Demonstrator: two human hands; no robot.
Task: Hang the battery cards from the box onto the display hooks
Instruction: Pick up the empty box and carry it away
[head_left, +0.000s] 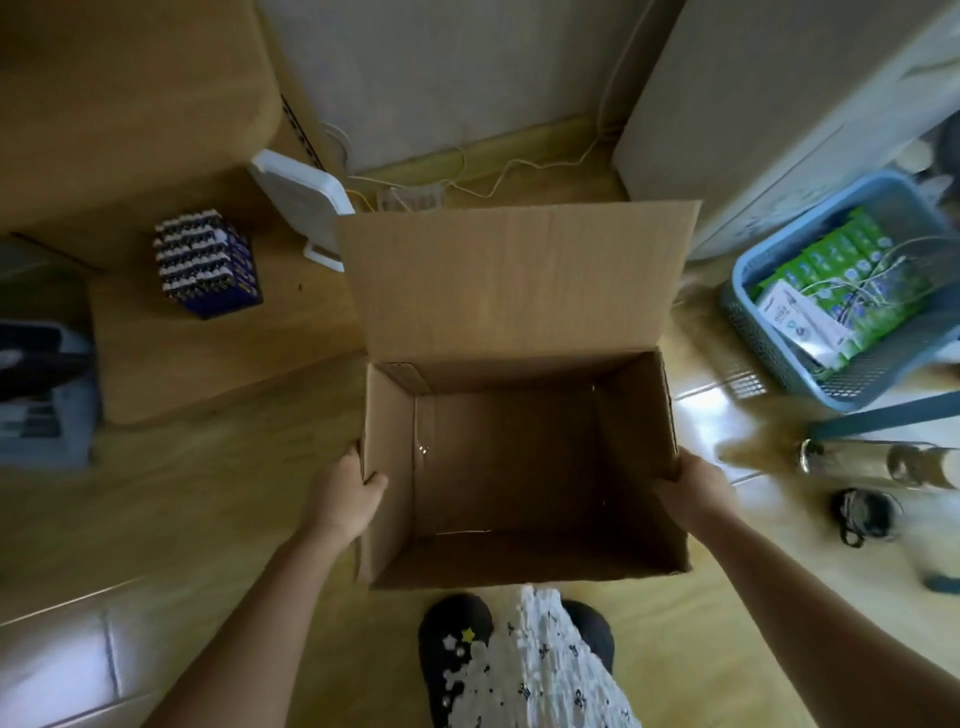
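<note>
An open brown cardboard box (519, 291) is in the centre of the view, above the floor, its far flap standing up. Its inside looks bare; I see no battery cards in it. My left hand (345, 493) grips the box's left wall, fingers curled over the rim. My right hand (693, 486) grips the right wall the same way. A dark blue block of packed batteries (208, 262) stands on the floor at the left. No display hooks are in view.
A blue plastic basket (852, 379) with green packets sits at the right. A clear bottle (878, 462) and a dark coiled item (865, 514) lie near it. A white device (301, 200) and cables sit by the far wall. My dark shoes (454, 654) are below the box.
</note>
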